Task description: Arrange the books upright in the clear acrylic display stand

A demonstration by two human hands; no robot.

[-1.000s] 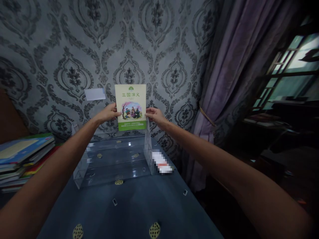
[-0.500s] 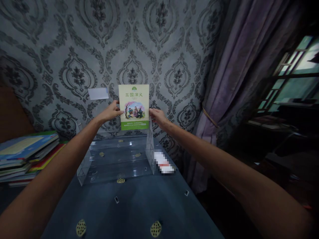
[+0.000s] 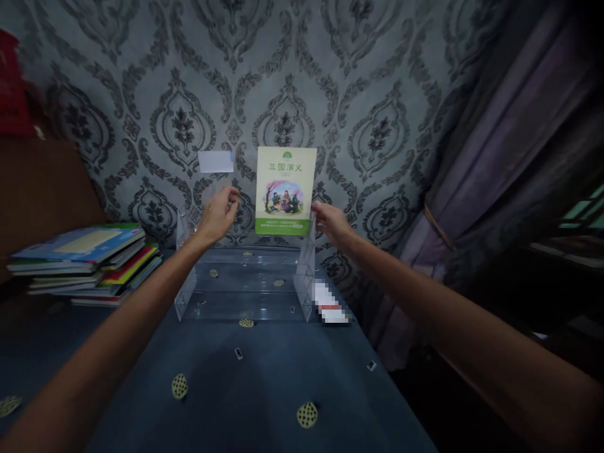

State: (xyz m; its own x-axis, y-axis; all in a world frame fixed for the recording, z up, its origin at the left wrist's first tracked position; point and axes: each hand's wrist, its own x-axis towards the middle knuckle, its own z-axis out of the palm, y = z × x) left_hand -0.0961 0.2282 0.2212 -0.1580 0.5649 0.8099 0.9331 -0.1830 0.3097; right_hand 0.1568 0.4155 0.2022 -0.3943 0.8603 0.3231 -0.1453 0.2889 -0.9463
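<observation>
A cream and green book (image 3: pixel 285 195) with a picture of seated figures stands upright at the back right of a clear acrylic tiered stand (image 3: pixel 250 306). My right hand (image 3: pixel 331 221) has its fingertips closed at the book's lower right edge. Apart from the book, to its left, is my left hand (image 3: pixel 221 215), its fingers loosely bent and holding nothing. The stand rests on a dark blue patterned cloth (image 3: pixel 264 390), and the cloth shows through its clear steps.
A stack of books (image 3: pixel 94 248) lies on the left. Right of the stand is a blurred-out white item (image 3: pixel 330 305). A white card (image 3: pixel 216 162) is against the patterned wall behind. A tied purple curtain (image 3: pixel 434 233) hangs beyond the table's right edge.
My left hand has let go of the book's left edge and moved away from it. My right hand stays at the right edge. The view has turned left.
</observation>
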